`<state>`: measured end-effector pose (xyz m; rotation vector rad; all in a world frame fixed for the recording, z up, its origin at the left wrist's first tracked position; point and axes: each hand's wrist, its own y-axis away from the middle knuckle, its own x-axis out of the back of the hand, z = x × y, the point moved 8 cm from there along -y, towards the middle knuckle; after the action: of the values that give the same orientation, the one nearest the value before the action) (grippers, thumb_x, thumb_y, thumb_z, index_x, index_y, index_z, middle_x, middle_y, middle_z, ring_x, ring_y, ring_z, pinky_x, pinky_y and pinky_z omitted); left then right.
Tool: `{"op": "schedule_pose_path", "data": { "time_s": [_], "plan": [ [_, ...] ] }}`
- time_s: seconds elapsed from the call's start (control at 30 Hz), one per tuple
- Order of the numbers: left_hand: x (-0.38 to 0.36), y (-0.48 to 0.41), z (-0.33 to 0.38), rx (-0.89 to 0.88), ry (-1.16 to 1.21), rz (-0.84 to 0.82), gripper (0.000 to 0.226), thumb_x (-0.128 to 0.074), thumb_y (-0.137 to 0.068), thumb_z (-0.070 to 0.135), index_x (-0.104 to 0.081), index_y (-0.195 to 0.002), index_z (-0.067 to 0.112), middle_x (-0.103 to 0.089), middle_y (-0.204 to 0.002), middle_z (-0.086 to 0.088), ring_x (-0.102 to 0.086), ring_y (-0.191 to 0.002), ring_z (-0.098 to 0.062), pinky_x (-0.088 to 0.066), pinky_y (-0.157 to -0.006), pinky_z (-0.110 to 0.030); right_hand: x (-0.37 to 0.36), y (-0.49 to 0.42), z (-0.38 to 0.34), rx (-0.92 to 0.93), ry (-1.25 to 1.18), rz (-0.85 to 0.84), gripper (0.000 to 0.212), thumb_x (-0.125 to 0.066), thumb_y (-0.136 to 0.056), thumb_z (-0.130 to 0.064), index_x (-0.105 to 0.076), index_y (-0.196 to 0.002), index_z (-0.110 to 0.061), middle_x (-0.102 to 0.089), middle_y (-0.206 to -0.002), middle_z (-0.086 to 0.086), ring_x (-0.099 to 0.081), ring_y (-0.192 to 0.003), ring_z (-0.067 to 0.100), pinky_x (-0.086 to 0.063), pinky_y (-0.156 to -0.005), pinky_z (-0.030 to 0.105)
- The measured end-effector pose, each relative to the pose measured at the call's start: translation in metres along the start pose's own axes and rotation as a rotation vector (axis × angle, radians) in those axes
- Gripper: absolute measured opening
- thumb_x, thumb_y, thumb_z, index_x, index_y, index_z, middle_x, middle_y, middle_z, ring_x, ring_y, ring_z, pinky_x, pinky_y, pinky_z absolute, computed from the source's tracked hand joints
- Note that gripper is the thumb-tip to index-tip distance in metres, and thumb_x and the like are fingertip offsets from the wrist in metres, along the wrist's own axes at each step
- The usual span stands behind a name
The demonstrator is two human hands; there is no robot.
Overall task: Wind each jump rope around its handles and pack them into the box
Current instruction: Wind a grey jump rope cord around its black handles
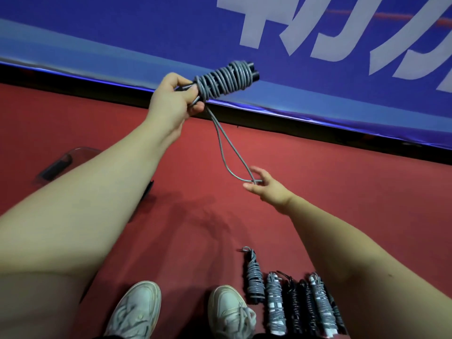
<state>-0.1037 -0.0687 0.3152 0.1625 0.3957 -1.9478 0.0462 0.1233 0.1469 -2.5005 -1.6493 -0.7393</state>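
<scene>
The left hand [171, 99], raised at about 11 o'clock from the middle of the view, grips one end of a grey jump rope [225, 78] coiled tightly around its black handles [254, 75]. The bundle points toward 2 o'clock. A last unwound loop [221, 148] hangs from the hand toward 5 o'clock. There the right hand [266, 185] pinches the loop's far end between thumb and fingertips, with its other fingers spread.

At 5 o'clock on the red floor [342, 192], a row of wound ropes [276, 299] lies side by side, just right of the person's pale shoes [137, 311]. At 9 o'clock a clear box [66, 162] sits on the floor, partly hidden by the left forearm. A blue banner [146, 28] with white lettering runs across 12 o'clock.
</scene>
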Motion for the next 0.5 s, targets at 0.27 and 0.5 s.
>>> {"op": "schedule_pose_path", "data": {
  "time_s": [0.27, 0.5],
  "plan": [
    [0.009, 0.001, -0.007, 0.097, 0.145, 0.042, 0.026, -0.045, -0.096, -0.002, -0.042, -0.076, 0.014, -0.054, -0.078, -0.005, -0.055, -0.06, -0.009, -0.049, -0.053, -0.015, -0.006, 0.009, 0.041, -0.487, -0.547, -0.085, 0.008, -0.066, -0.084, -0.029, -0.062, -0.087, -0.022, -0.047, -0.067, -0.004, -0.053, -0.061, 0.01, -0.047, -0.055, 0.023],
    [-0.024, 0.011, -0.02, 0.107, -0.017, -0.05, 0.025, -0.048, -0.095, -0.003, -0.042, -0.075, 0.012, -0.049, -0.077, -0.005, -0.051, -0.058, -0.012, -0.049, -0.05, -0.014, 0.005, -0.014, -0.093, 0.103, -0.421, 0.129, 0.038, -0.036, -0.101, -0.035, -0.047, -0.132, -0.017, -0.063, -0.118, 0.001, -0.053, -0.111, 0.009, -0.033, -0.095, 0.024]
  ]
}}
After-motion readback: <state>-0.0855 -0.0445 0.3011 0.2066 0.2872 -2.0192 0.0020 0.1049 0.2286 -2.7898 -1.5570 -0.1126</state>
